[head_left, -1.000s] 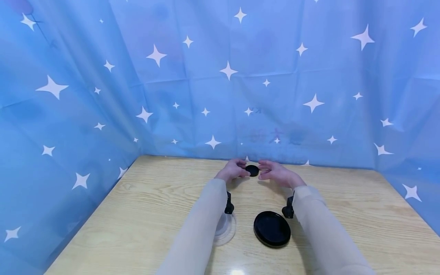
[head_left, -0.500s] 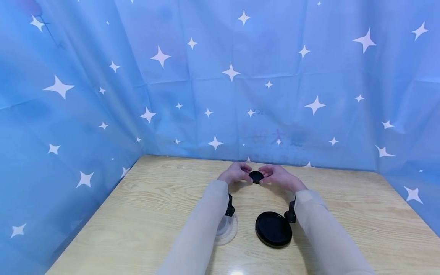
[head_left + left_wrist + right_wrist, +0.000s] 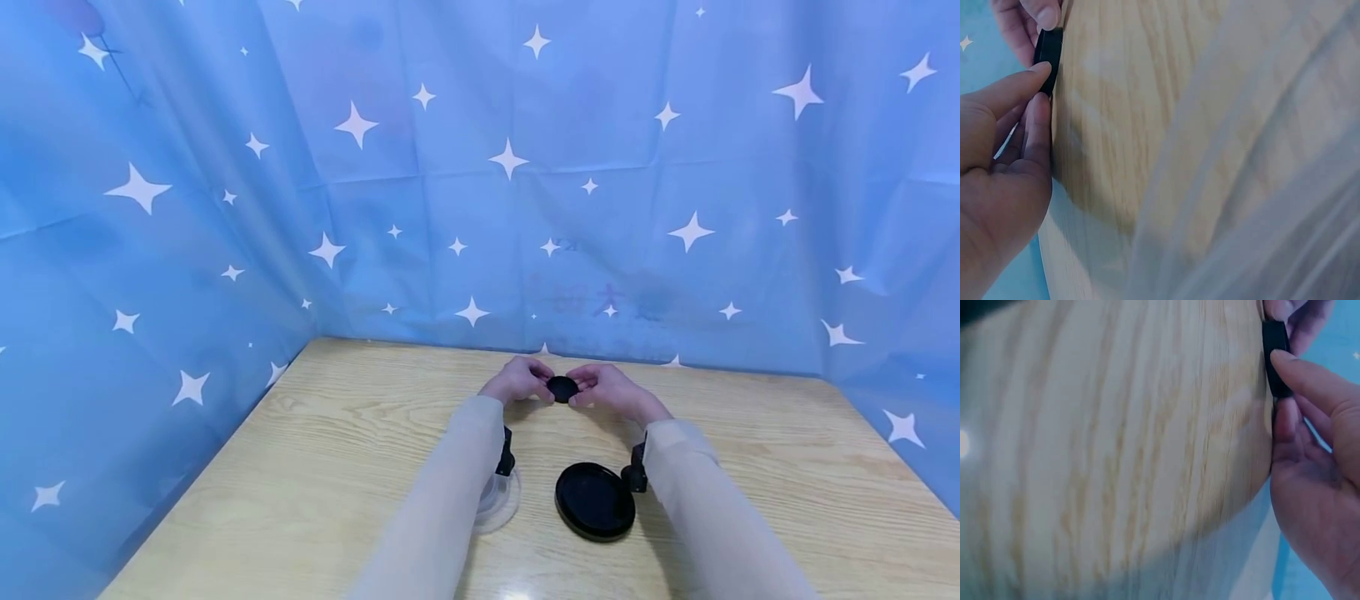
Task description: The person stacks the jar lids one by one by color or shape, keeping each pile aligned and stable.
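Note:
Near the back of the table, a small black disc [image 3: 562, 388] with a low rim sits between both hands. From its left side my left hand [image 3: 522, 380] pinches it, thumb on the near edge and fingers lower down. My right hand [image 3: 609, 388] pinches the opposite side in the same way. The right wrist view shows the disc [image 3: 1276, 362] edge-on at the tabletop, with the right thumb against its rim. In the left wrist view the disc [image 3: 1050, 53] also appears edge-on, between fingers of both hands. Whether it is a lid or a dish, I cannot tell.
A larger round black dish or lid [image 3: 595, 502] lies nearer, beside the right forearm. Left of it, a translucent round plastic piece [image 3: 510, 508] is partly hidden by the left sleeve. Blue star-patterned cloth [image 3: 480, 208] hangs behind and left of the wooden table [image 3: 337, 467].
Both hands have closed in on the small black disc from its sides and now pinch it. The disc appears slightly nearer and to the right, though the head view has shifted a little too.

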`<action>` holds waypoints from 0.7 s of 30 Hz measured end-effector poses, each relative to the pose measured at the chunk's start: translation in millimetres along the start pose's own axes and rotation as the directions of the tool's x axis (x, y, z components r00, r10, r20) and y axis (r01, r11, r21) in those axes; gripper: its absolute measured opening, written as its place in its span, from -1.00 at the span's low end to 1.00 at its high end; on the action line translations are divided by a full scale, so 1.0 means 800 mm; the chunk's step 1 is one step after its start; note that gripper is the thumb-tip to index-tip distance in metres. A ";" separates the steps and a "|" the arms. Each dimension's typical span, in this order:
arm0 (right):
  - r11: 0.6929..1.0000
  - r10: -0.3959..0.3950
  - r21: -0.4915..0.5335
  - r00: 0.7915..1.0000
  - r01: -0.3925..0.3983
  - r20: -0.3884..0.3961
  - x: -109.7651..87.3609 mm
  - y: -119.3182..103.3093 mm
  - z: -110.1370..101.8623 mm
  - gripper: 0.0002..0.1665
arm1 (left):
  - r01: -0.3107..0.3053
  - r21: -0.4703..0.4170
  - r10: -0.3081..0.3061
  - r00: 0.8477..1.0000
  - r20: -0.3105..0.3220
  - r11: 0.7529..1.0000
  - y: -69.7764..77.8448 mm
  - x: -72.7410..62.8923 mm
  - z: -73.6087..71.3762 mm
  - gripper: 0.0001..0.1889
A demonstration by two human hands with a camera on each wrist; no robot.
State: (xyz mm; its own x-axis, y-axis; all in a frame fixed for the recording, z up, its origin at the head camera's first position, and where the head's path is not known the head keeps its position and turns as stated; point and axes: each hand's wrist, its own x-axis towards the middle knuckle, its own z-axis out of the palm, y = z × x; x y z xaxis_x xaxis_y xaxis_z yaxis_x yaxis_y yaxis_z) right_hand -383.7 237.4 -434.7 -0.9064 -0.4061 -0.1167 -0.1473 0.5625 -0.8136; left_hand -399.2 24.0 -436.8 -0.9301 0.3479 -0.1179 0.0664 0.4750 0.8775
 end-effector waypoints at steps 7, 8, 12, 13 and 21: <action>0.999 -0.010 -0.034 1.000 0.010 0.002 -0.009 -0.009 0.000 -0.39 | -0.010 -0.023 0.011 0.999 0.031 1.000 0.003 -0.007 -0.001 -0.56; 0.999 -0.013 -0.036 1.000 0.013 0.003 -0.011 -0.010 0.000 -0.40 | -0.015 -0.023 0.015 0.999 0.034 1.000 0.003 -0.009 -0.002 -0.56; 0.999 -0.021 -0.042 1.000 0.021 0.004 -0.023 -0.011 0.001 -0.41 | -0.028 -0.053 0.031 0.997 0.071 0.998 0.002 -0.017 -0.002 -0.57; 0.999 -0.023 -0.046 1.000 0.024 0.004 -0.026 -0.011 0.000 -0.41 | -0.032 -0.054 0.036 0.996 0.081 0.998 0.002 -0.018 -0.001 -0.57; 0.999 -0.046 0.000 0.999 0.046 -0.005 -0.043 -0.018 -0.003 -0.38 | -0.034 -0.143 0.049 0.994 0.100 0.989 0.008 -0.024 0.001 -0.57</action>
State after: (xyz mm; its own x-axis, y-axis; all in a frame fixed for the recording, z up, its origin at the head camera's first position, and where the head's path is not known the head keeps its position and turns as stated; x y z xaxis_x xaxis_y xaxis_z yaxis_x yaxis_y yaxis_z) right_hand -351.4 244.6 -417.6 -0.9006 -0.4278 -0.0762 -0.1887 0.5428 -0.8184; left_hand -380.6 20.7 -429.0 -0.8852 0.4493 -0.1207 0.0460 0.3426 0.9383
